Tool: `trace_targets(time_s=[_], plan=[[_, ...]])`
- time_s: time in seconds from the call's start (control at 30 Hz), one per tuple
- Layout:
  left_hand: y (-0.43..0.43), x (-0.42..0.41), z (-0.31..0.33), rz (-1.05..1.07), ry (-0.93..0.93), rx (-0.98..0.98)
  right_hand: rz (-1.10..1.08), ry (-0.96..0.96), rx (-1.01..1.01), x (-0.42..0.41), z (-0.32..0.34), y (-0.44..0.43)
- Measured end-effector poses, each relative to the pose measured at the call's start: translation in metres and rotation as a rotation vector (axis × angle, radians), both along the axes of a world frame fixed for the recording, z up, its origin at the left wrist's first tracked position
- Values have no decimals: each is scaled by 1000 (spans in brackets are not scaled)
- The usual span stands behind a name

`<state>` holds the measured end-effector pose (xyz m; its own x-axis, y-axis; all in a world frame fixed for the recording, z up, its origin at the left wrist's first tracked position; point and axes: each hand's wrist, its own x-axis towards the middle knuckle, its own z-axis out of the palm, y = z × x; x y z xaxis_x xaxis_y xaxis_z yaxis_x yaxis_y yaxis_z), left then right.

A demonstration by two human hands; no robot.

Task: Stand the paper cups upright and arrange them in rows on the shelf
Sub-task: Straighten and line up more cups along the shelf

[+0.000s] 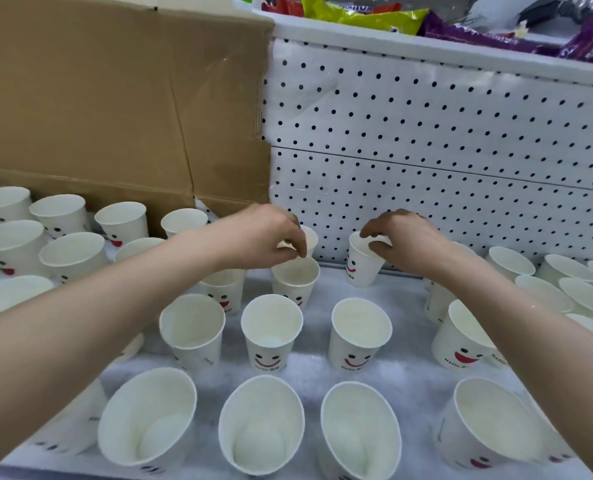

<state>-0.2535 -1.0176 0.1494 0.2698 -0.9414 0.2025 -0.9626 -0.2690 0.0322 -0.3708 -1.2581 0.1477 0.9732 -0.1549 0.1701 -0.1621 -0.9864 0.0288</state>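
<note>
Right, one cardboard box (115, 98) stands left of the pegboard (426, 140), overlapping its left edge. One pegboard, white with black holes and a seam across the middle. One shelf (409, 372) runs out from the pegboard's foot toward the camera. Above the pegboard lie snack packets (361, 15) — at least four, in yellow-green, purple and red.

All paper cups (271, 327) are white with smiley faces, on the shelf, mouths up. The row farthest from the pegboard has four in clear view plus one half hidden under the left forearm. The next row toward it has four. Left of the pegboard, in front of the box, at least eight. Below its right end, at least six, overlapping, so no exact count. Close to the pegboard's foot, four more.

Right hand (402, 240) pinches the rim of one tilted cup (361, 268), whose base is at the shelf. Left hand (267, 237) has its fingers curled down, tips just above one upright cup (295, 278). Another cup sits behind that hand, mostly hidden — cannot tell whether it grips either.
</note>
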Motion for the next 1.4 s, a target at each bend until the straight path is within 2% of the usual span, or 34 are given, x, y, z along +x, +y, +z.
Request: trace_targets(time_s=[0.13, 0.27, 0.57, 0.8, 0.97, 1.17, 1.4], plan=[[8, -20, -3, 32, 74, 141, 21, -6, 4, -5, 0, 8], [7, -27, -7, 58, 19, 186, 46, -27, 25, -12, 2, 15], [16, -37, -5, 58, -1, 182, 89, -85, 15, -43, 12, 37], [46, -61, 9, 41, 6, 28, 156, -116, 70, -77, 22, 79], [76, -90, -3, 73, 43, 161, 248, -152, 70, -98, 10, 114], [77, -96, -15, 95, -34, 106, 204, -221, 98, -114, 0, 130], [87, -110, -19, 91, 59, 111, 306, -246, 184, -152, -6, 157]])
